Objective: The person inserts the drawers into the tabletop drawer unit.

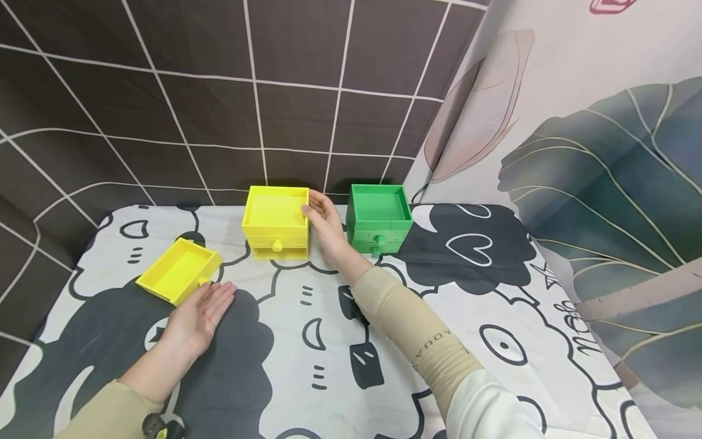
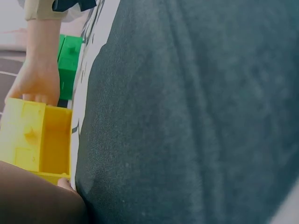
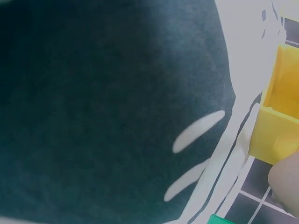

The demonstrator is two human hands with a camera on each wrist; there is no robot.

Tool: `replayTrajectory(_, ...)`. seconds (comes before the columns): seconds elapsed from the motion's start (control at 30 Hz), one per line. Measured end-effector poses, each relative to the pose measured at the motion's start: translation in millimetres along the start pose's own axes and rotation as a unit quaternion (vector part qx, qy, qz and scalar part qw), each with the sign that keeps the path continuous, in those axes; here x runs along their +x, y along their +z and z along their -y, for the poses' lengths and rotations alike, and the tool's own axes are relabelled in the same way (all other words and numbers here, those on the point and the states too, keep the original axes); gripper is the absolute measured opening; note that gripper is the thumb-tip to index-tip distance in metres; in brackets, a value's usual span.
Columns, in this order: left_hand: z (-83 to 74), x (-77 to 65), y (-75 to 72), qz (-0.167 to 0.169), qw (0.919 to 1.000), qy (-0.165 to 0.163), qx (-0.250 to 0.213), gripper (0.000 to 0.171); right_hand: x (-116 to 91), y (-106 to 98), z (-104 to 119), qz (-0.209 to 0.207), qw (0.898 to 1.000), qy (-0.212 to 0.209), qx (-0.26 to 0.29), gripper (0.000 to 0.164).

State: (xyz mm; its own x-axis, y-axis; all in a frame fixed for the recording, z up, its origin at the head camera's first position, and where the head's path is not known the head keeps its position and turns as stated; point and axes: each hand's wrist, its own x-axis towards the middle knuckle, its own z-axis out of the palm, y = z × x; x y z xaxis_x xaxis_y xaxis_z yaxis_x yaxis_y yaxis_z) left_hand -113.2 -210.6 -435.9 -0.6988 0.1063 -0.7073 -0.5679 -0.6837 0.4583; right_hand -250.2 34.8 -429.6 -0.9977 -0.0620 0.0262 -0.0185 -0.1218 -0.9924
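Note:
A small yellow drawer cabinet [image 1: 276, 207] stands upright near the back of the patterned cloth, its tray-like top facing up. Below its round-knobbed upper drawer is a vacant slot. My right hand [image 1: 327, 228] holds the cabinet's right side, thumb over the top rim and fingers along the outer wall. To the left, a loose yellow drawer [image 1: 178, 271] lies with its hollow side up. Beside its knob is my left hand [image 1: 200, 317], palm turned upward and fingers extended; whether the thumb touches the drawer I cannot tell. The left wrist view shows the cabinet's open slot [image 2: 56, 140].
A green drawer cabinet [image 1: 380, 213] with its drawers in place stands just right of my right hand. Dark grid-patterned fabric [image 1: 214, 110] rises behind the cabinets. A leaf-print curtain [image 1: 603, 183] hangs on the right. Black-and-white cartoon cloth [image 1: 307, 396] covers the surface.

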Motion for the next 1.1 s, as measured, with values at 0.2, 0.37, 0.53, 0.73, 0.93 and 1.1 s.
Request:
replayTrajectory(0.2, -2.6, 0.1, 2.4, -0.01, 0.9996, -0.001, -0.025, 0.042, -0.7, 0.1, -0.7, 0.003, 1.0, 0.004, -0.001, 0.051)
replayTrajectory(0.37, -4.5, 1.3, 5.2, -0.015, 0.9993, 0.006, -0.032, 0.059, -0.7, -0.1, 0.0, 0.007, 1.0, 0.005, -0.001, 0.051)
replayTrajectory(0.53, -5.5, 3.1, 5.9, -0.019, 0.999, 0.001, -0.041, 0.059, -0.2, -0.2, 0.4, 0.007, 1.0, 0.007, 0.004, 0.051)
replayTrajectory(0.73, -5.1, 4.2, 5.4, -0.021, 0.999, 0.0, -0.039, 0.051, 0.2, -0.4, 0.1, 0.004, 1.0, 0.006, 0.005, 0.051)
replayTrajectory(0.93, -4.9, 4.5, 5.8, -0.026, 0.9986, 0.002, -0.047, 0.048, 0.1, -0.5, 0.3, 0.003, 1.0, 0.008, 0.005, 0.05)
replayTrajectory(1.1, -4.6, 4.3, 5.4, -0.032, 0.9981, 0.007, -0.053, 0.042, -0.7, -0.2, 0.9, 0.005, 1.0, 0.004, 0.006, 0.051)
